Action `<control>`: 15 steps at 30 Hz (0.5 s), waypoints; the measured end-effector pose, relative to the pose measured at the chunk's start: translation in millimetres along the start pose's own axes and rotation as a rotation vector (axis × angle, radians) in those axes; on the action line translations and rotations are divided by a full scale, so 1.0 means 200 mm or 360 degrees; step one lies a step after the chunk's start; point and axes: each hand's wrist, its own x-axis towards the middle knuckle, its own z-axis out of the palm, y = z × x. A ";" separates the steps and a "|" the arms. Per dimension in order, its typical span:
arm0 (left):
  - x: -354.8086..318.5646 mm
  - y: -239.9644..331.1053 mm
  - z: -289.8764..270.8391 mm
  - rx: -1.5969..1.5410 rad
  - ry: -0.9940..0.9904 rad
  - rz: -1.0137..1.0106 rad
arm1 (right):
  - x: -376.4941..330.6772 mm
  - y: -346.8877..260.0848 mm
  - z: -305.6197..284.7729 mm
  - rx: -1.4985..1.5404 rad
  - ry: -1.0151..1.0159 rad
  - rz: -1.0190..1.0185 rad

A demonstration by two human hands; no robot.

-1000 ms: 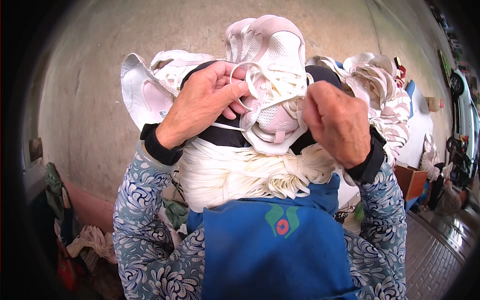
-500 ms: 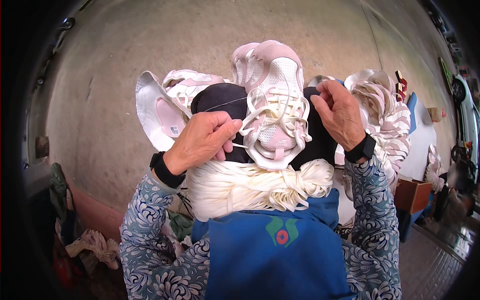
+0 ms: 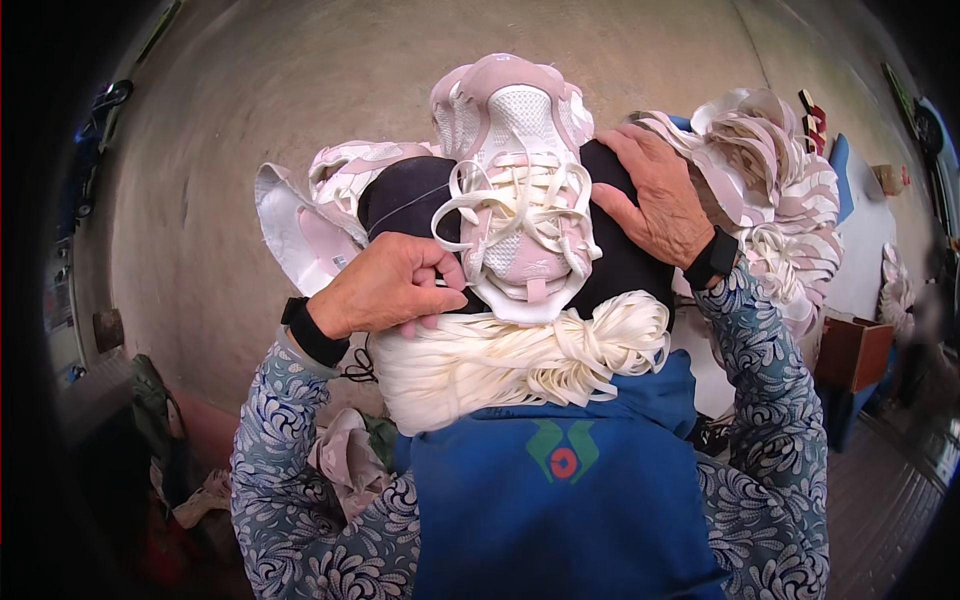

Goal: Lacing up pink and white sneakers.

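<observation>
From my remote seat I see the left hand (image 3: 385, 290) curled nearly closed, thumb and fingertips pinched together at the near left edge of the pink-and-white shoe upper (image 3: 520, 190), apparently nipping a white lace (image 3: 455, 205); I cannot see exactly what sits between the fingers. The right hand (image 3: 660, 195) lies open and flat, fingers spread, palm pressed on the black form (image 3: 620, 255) that carries the upper, touching its right flank and gripping nothing. The upper sits centre frame, directly ahead of the chest, toe pointing away, its white mesh toe panel uppermost and loose lace loops crossing its front. I count one upper on the form, one black form, and two hands, each with a black wristband. Just below the upper, resting on the blue apron (image 3: 560, 500), is one thick bundle of white laces (image 3: 510, 360); its strands are too many to count. To the right stands one stack of matching pink-and-white uppers (image 3: 775, 190), layers too tightly packed to number. Behind the left hand I make out at least two more loose uppers (image 3: 300, 215) lying against the black form. A grey concrete floor (image 3: 250, 110) fills the background.
</observation>
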 end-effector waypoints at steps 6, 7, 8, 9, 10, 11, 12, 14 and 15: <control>-0.01 0.04 -0.02 0.0032 0.0053 -0.0185 | -0.02 -0.02 0.09 0.0081 0.0243 0.0022; -0.03 0.02 -0.03 -0.0015 0.0066 -0.0199 | -0.01 -0.04 0.09 0.0100 0.0255 0.0041; -0.02 0.01 -0.04 -0.0054 0.0054 -0.0208 | 0.00 -0.05 0.10 0.0111 0.0294 0.0014; -0.01 0.02 -0.04 -0.0081 0.0065 -0.0233 | -0.01 -0.06 0.09 0.0065 0.0305 0.0034; -0.02 0.01 -0.04 -0.0085 0.0066 -0.0245 | -0.01 -0.07 0.10 0.0071 0.0325 0.0047; -0.01 0.01 -0.04 -0.0091 0.0072 -0.0260 | -0.02 -0.07 0.09 0.0082 0.0343 0.0057; 0.00 0.02 -0.04 -0.0076 0.0041 -0.0268 | -0.02 -0.07 0.08 0.0079 0.0345 0.0093; 0.02 0.03 -0.04 -0.0079 0.0075 -0.0303 | -0.03 -0.07 0.06 0.0093 0.0349 0.0091; 0.02 0.03 -0.03 -0.0071 0.0070 -0.0325 | -0.03 -0.06 0.06 0.0112 0.0350 0.0105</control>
